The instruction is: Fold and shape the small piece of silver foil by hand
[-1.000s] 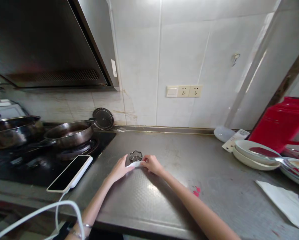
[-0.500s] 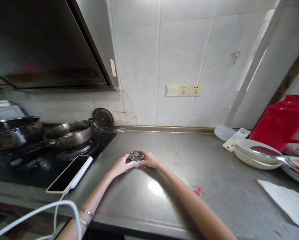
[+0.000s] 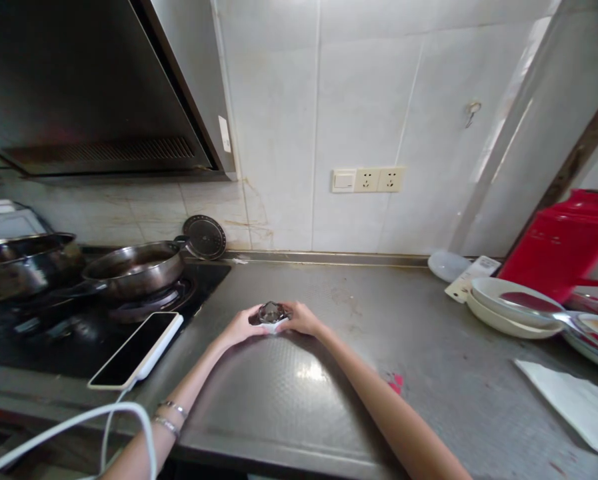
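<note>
On the metal countertop between my hands is a small, dark, see-through object with a faceted, glass-like look. Something white shows beneath its near side; whether that is its base or a separate piece I cannot tell. My left hand grips the left side, fingers curled around it and thumb at the front. From the right, my right hand holds it the same way. Part of the object is hidden behind the fingers of both hands.
Left of my arm lies a phone with a white cable. Behind it are a pan and a pot on the black stove. To the right are stacked bowls, a red thermos and a paper napkin.
Both hands keep their hold at nearly the same spot. More of the white part under the dark object shows at the front now, and the thumbs sit slightly farther apart.
</note>
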Available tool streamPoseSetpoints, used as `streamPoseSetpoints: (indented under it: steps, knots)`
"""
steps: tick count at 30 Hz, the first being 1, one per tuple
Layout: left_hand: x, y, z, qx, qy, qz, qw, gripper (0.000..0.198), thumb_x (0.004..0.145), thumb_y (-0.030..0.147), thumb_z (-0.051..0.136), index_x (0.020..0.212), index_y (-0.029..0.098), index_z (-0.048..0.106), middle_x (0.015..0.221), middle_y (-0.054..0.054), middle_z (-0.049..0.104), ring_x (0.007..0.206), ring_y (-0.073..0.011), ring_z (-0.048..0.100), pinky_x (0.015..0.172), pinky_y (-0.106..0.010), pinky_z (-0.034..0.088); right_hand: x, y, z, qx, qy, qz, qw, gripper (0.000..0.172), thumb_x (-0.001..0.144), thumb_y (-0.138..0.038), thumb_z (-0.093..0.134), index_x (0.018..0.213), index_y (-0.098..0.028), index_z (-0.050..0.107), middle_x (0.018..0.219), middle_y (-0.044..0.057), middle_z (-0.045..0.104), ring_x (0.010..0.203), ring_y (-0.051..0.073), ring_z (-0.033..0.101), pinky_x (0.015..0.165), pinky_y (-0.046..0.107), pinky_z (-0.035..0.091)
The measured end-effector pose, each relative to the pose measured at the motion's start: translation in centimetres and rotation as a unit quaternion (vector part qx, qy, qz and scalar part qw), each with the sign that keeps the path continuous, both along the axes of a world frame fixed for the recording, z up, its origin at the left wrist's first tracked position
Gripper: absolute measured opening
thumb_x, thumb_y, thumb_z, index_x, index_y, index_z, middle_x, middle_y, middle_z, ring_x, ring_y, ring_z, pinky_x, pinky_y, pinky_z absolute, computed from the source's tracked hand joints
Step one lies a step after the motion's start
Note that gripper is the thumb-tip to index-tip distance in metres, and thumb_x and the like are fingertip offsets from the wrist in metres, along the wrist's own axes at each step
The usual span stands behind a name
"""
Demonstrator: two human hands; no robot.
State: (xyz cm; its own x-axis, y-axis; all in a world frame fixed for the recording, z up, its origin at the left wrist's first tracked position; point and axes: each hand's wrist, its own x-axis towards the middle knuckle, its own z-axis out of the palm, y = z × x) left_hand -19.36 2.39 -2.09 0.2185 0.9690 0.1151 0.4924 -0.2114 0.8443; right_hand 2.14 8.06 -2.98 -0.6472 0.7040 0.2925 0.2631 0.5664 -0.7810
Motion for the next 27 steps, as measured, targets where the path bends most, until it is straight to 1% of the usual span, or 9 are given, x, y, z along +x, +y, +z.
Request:
streamPoseSetpoints:
  steps: [3, 6, 10, 13, 16, 19, 20, 23, 27]
  knots:
    - [0.2, 0.0, -0.1, 0.010, -0.004, 0.007, 1.000, 0.072, 0.057, 0.024, 0.076, 0.125, 0.015, 0.055, 0.121, -0.008, 0.065, 0.112, -0.0245, 0.060, 0.101, -0.037, 0.043, 0.1, -0.2, 0.3, 0.033, 0.000, 0.007, 0.999, 0.065, 0.058, -0.037, 0.082, 0.116, -0.017, 0.064, 0.104, 0.006, 0.071, 0.094, 0.025, 0.066, 0.084, 0.032, 0.048]
    - [0.8, 0.0, 0.2, 0.015, -0.017, 0.000, 1.000, 0.071, 0.058, 0.025, 0.077, 0.125, 0.014, 0.056, 0.120, -0.008, 0.066, 0.109, -0.0242, 0.062, 0.098, -0.035, 0.046, 0.6, -0.5, 0.9, 0.040, 0.005, 0.000, 0.999, 0.061, 0.059, -0.032, 0.081, 0.115, -0.017, 0.064, 0.105, 0.007, 0.071, 0.096, 0.025, 0.066, 0.086, 0.033, 0.047]
    - [2.7, 0.7, 1.2, 0.026, -0.003, -0.013, 1.000, 0.071, 0.057, 0.026, 0.079, 0.123, 0.015, 0.058, 0.123, -0.008, 0.064, 0.114, -0.0255, 0.058, 0.103, -0.037, 0.042, 3.0, -1.0, 1.9, 0.034, 0.020, -0.025, 0.999, 0.060, 0.061, -0.030, 0.078, 0.118, -0.018, 0.063, 0.109, 0.007, 0.070, 0.098, 0.024, 0.065, 0.087, 0.033, 0.048]
    - [5.1, 1.9, 1.8, 0.040, 0.007, -0.019, 0.999, 0.074, 0.055, 0.027, 0.080, 0.124, 0.014, 0.058, 0.127, -0.010, 0.061, 0.120, -0.0267, 0.055, 0.107, -0.037, 0.038, 6.0, -1.2, 2.3, 0.029, 0.010, -0.075, 0.997, 0.062, 0.060, -0.032, 0.079, 0.118, -0.019, 0.063, 0.112, 0.008, 0.069, 0.102, 0.027, 0.064, 0.088, 0.037, 0.048]
    - [8.4, 3.3, 1.8, 0.035, -0.005, -0.035, 0.999, 0.080, 0.052, 0.028, 0.082, 0.126, 0.013, 0.057, 0.126, -0.012, 0.061, 0.119, -0.0283, 0.055, 0.107, -0.040, 0.038, 9.5, -1.3, 2.3, 0.015, 0.015, -0.123, 0.992, 0.066, 0.060, -0.033, 0.078, 0.122, -0.019, 0.061, 0.115, 0.010, 0.067, 0.105, 0.028, 0.063, 0.090, 0.040, 0.048]
    - [11.8, 4.3, 1.7, 0.051, -0.030, -0.089, 0.994, 0.079, 0.052, 0.030, 0.083, 0.125, 0.014, 0.058, 0.126, -0.012, 0.062, 0.119, -0.0285, 0.055, 0.107, -0.040, 0.037, 13.0, -1.4, 1.9, 0.001, 0.032, -0.163, 0.986, 0.071, 0.058, -0.032, 0.079, 0.124, -0.017, 0.059, 0.117, 0.012, 0.066, 0.109, 0.030, 0.061, 0.091, 0.043, 0.048]
    - [12.9, 4.5, 1.7, 0.053, -0.033, -0.105, 0.993, 0.080, 0.051, 0.030, 0.083, 0.125, 0.014, 0.058, 0.127, -0.012, 0.061, 0.120, -0.0288, 0.054, 0.108, -0.040, 0.037, 14.0, -1.5, 1.8, -0.005, 0.038, -0.171, 0.985, 0.070, 0.058, -0.031, 0.079, 0.124, -0.017, 0.059, 0.117, 0.012, 0.066, 0.110, 0.030, 0.061, 0.093, 0.043, 0.047]
    - [15.5, 5.0, 1.3, 0.052, -0.037, -0.108, 0.992, 0.079, 0.051, 0.031, 0.084, 0.124, 0.014, 0.060, 0.125, -0.012, 0.062, 0.118, -0.0297, 0.056, 0.106, -0.040, 0.038, 16.6, -1.7, 1.3, -0.022, 0.052, -0.184, 0.981, 0.070, 0.059, -0.029, 0.078, 0.125, -0.017, 0.058, 0.118, 0.012, 0.066, 0.112, 0.029, 0.060, 0.094, 0.043, 0.047]
    - [17.6, 5.2, 0.7, 0.057, -0.038, -0.129, 0.989, 0.077, 0.052, 0.030, 0.084, 0.123, 0.013, 0.060, 0.124, -0.011, 0.063, 0.116, -0.0285, 0.057, 0.106, -0.039, 0.038, 18.7, -2.0, 0.7, -0.037, 0.053, -0.194, 0.979, 0.071, 0.059, -0.029, 0.078, 0.126, -0.016, 0.057, 0.120, 0.013, 0.065, 0.112, 0.029, 0.060, 0.095, 0.043, 0.047]
